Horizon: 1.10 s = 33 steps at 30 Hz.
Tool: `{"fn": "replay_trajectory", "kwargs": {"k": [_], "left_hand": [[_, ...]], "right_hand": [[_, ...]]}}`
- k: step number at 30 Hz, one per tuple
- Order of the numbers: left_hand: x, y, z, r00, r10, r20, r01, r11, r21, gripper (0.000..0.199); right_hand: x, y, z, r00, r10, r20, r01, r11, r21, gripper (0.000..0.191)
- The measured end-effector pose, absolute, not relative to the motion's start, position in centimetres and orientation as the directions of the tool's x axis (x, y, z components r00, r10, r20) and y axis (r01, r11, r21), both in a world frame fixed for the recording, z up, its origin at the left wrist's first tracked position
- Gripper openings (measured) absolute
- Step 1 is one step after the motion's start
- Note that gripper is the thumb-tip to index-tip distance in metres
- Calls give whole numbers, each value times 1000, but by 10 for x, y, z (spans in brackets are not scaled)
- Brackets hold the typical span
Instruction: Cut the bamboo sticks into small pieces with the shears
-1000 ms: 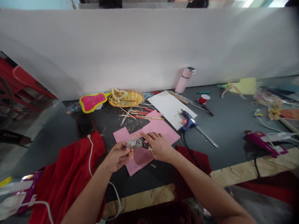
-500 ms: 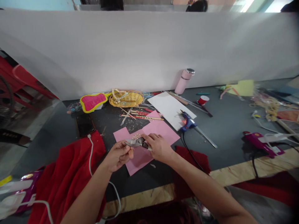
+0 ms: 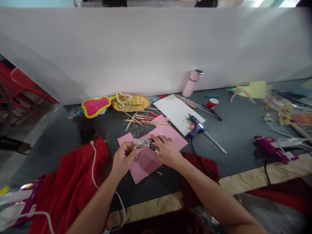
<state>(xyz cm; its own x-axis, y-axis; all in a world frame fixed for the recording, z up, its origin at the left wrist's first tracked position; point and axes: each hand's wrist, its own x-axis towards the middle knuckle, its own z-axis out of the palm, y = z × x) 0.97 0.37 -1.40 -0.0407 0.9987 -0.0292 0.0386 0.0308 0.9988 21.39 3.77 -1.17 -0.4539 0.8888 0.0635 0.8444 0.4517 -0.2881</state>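
Observation:
My right hand (image 3: 169, 152) is closed round the dark handles of a pair of pruning shears (image 3: 143, 143), whose silver blades point left. Close to the blade tips, my left hand (image 3: 123, 158) pinches a thin pale stick (image 3: 135, 148), mostly hidden by the fingers. Both hands are above pink paper sheets (image 3: 146, 165) lying on the dark table. Behind the hands are several thin sticks (image 3: 148, 121), some in red wrapping, among pale scraps.
A blue glue gun (image 3: 195, 126) rests on a white board (image 3: 174, 110), its cord running toward me. Farther back stand a yellow wicker basket (image 3: 136, 103) and a pink flask (image 3: 192, 84). At left are a phone (image 3: 88, 131) and red cloth (image 3: 70, 182).
My left hand has turned, and its fingers have closed in more. The shears have shifted slightly up and right. The small pale pieces seen behind the blades are now hidden.

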Motion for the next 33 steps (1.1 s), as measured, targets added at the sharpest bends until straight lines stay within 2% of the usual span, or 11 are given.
{"fn": "replay_trajectory", "kwargs": {"k": [7, 16, 24, 29, 33], "left_hand": [[10, 1, -13, -87, 996, -36, 147, 49, 988, 12], [6, 3, -13, 36, 993, -111, 29, 110, 993, 20], [5, 4, -12, 36, 995, -95, 28, 94, 995, 21], [4, 4, -14, 32, 997, -72, 34, 71, 997, 20], [5, 3, -13, 46, 995, -90, 1, 90, 996, 21]], "right_hand": [[213, 37, -13, -481, 875, 61, 825, 475, -306, 53], [216, 37, -10, -536, 842, 62, 799, 529, -286, 55], [214, 37, -10, -496, 867, 48, 829, 490, -271, 56], [215, 37, -10, -515, 856, 50, 803, 502, -322, 50], [215, 36, -8, -516, 855, 48, 806, 503, -311, 42]]}}
